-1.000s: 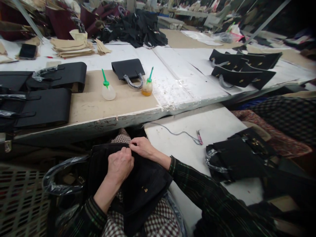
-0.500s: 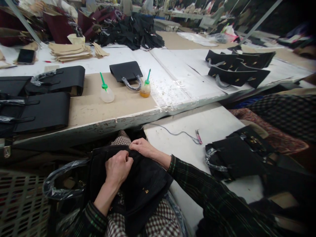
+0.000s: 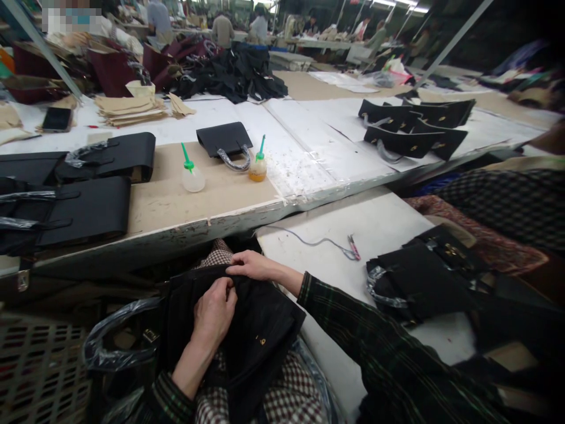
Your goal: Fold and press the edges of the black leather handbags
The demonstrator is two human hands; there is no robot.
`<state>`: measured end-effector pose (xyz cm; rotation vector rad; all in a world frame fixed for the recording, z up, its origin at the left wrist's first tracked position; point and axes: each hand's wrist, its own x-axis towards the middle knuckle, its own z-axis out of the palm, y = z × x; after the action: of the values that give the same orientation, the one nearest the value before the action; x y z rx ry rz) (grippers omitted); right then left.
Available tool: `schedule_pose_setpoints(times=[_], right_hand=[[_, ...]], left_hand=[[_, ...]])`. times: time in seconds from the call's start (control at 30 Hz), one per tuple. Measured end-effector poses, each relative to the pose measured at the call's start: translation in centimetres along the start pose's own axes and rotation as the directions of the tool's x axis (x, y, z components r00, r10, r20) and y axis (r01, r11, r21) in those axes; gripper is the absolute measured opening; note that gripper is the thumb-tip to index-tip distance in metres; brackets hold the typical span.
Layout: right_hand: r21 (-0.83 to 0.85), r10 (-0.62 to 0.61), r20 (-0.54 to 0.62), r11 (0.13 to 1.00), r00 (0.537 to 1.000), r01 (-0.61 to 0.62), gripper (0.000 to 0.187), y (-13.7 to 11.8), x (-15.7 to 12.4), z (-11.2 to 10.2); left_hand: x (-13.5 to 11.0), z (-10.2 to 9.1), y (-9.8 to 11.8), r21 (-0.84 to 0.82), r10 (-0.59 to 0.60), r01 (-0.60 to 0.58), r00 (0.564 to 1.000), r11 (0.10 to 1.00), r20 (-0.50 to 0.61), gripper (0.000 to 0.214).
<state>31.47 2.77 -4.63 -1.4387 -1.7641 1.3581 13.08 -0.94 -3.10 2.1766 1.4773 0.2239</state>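
Observation:
A black handbag (image 3: 260,330) with a small gold clasp lies in my lap, its plastic-wrapped handle (image 3: 110,335) hanging to the left. My left hand (image 3: 215,311) is closed on the bag's upper edge, fingers curled into the material. My right hand (image 3: 250,264) pinches the same edge just beyond it, fingers pressed together on the rim. Both sleeves are dark plaid.
A long worktable (image 3: 229,206) ahead carries two glue bottles with green nozzles (image 3: 193,172) (image 3: 258,165), a small black bag (image 3: 225,141), and flat black bags at left (image 3: 83,206) and far right (image 3: 410,129). A lower white table (image 3: 379,224) holds pink snips (image 3: 354,247) and more black bags (image 3: 424,277).
The view tilted up a little. My left hand slid slightly down and right on the bag; my right hand flattened along the bag's edge. Both keep their hold.

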Motion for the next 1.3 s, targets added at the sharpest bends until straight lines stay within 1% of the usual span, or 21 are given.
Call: schedule_pose_setpoints(times=[0.13, 0.2, 0.23, 0.3, 0.33, 0.37, 0.47, 0.57, 0.6, 0.67, 0.7, 0.77, 0.87, 0.93, 1.03, 1.07, 1.13, 1.2, 1.23, 1.27, 1.3], right_hand=[[-0.05, 0.005, -0.074, 0.999, 0.997, -0.009, 0.027, 0.5, 0.3, 0.5], [-0.071, 0.021, -0.12, 0.997, 0.993, -0.029, 0.026, 0.9, 0.0, 0.7], [-0.083, 0.027, -0.14, 0.996, 0.99, -0.039, 0.026, 1.1, -0.2, 0.8], [-0.106, 0.031, -0.172, 0.993, 0.985, -0.05, 0.026, 1.3, -0.5, 0.9], [-0.115, 0.031, -0.179, 0.992, 0.983, -0.052, 0.026, 1.3, -0.7, 0.9], [-0.12, 0.03, -0.179, 0.991, 0.983, -0.052, 0.028, 1.2, -0.8, 0.9], [-0.113, 0.025, -0.152, 0.993, 0.988, -0.043, 0.032, 0.8, -1.2, 0.7], [-0.075, 0.027, -0.116, 0.997, 0.993, -0.036, 0.042, 0.1, -1.9, 0.4], [-0.054, 0.024, -0.097, 0.998, 0.995, -0.03, 0.046, -0.1, -2.1, 0.3], [0.016, 0.025, -0.049, 1.0, 0.998, -0.024, 0.053, -0.5, -2.4, 0.1], [0.063, 0.042, -0.023, 0.997, 0.999, -0.041, 0.056, -0.7, -2.4, 0.0], [0.152, 0.126, 0.035, 0.98, 0.991, -0.13, 0.057, -0.9, -2.0, -0.1], [0.231, 0.255, 0.118, 0.933, 0.96, -0.276, 0.047, -0.8, -0.6, 0.0], [0.267, 0.261, 0.13, 0.92, 0.957, -0.287, 0.038, -0.5, 0.2, 0.3], [0.336, 0.238, 0.062, 0.909, 0.969, -0.245, 0.037, 0.0, 0.5, 0.6], [0.365, 0.236, 0.024, 0.902, 0.972, -0.228, 0.04, 0.1, 0.2, 0.5], [0.421, 0.24, -0.063, 0.886, 0.969, -0.192, 0.047, 0.2, -0.7, 0.3], [0.459, 0.251, -0.154, 0.874, 0.955, -0.156, 0.053, 0.4, -1.9, -0.2], [0.47, 0.259, -0.2, 0.872, 0.945, -0.139, 0.055, 0.5, -2.5, -0.5], [0.474, 0.267, -0.247, 0.872, 0.932, -0.124, 0.057, 0.6, -3.1, -0.7], [0.471, 0.275, -0.295, 0.875, 0.915, -0.111, 0.058, 0.8, -3.7, -0.9]], left_hand=[[-1.1, -0.9, 0.0, -0.021, 0.095, -0.094, 0.995, 0.995, 0.008, 0.016], [-2.1, -1.8, -0.1, -0.016, 0.176, -0.177, 0.982, 0.984, -0.064, 0.022], [-2.6, -2.3, -0.2, 0.008, 0.238, -0.239, 0.961, 0.971, -0.144, 0.024], [-3.4, -3.5, -0.5, 0.116, 0.347, -0.328, 0.873, 0.938, -0.343, 0.032], [-3.7, -4.1, -0.7, 0.175, 0.364, -0.319, 0.827, 0.931, -0.428, 0.037], [-3.8, -4.7, -1.0, 0.216, 0.348, -0.276, 0.8, 0.937, -0.488, 0.044], [-3.7, -6.1, -2.8, 0.217, 0.18, -0.066, 0.804, 0.974, -0.566, 0.065], [-3.1, -6.5, -5.8, 0.167, 0.059, 0.046, 0.82, 0.985, -0.569, 0.08], [-3.0, -6.5, -6.9, 0.161, 0.058, 0.037, 0.836, 0.986, -0.546, 0.081], [-2.8, -6.3, -8.8, 0.163, 0.11, -0.036, 0.872, 0.986, -0.477, 0.07], [-2.7, -6.1, -9.5, 0.161, 0.143, -0.077, 0.882, 0.984, -0.45, 0.062], [-2.8, -5.9, -10.0, 0.149, 0.189, -0.137, 0.878, 0.979, -0.439, 0.049], [-2.7, -6.1, -9.0, 0.102, 0.229, -0.205, 0.858, 0.973, -0.46, 0.036], [-2.6, -6.8, -7.3, 0.067, 0.276, -0.276, 0.853, 0.959, -0.442, 0.028], [-2.4, -9.1, -4.3, 0.051, 0.367, -0.383, 0.828, 0.922, -0.424, 0.025], [-2.5, -10.1, -3.4, 0.068, 0.404, -0.42, 0.796, 0.905, -0.45, 0.028], [-2.8, -12.2, -1.9, 0.117, 0.445, -0.463, 0.704, 0.879, -0.554, 0.035], [-3.3, -14.0, -1.2, 0.114, 0.388, -0.439, 0.609, 0.891, -0.691, 0.04], [-3.6, -14.4, -1.2, 0.073, 0.32, -0.407, 0.581, 0.91, -0.749, 0.04], [-3.9, -14.6, -1.4, -0.001, 0.228, -0.371, 0.573, 0.929, -0.787, 0.039], [-4.1, -14.3, -1.8, -0.108, 0.115, -0.326, 0.595, 0.939, -0.795, 0.038]])
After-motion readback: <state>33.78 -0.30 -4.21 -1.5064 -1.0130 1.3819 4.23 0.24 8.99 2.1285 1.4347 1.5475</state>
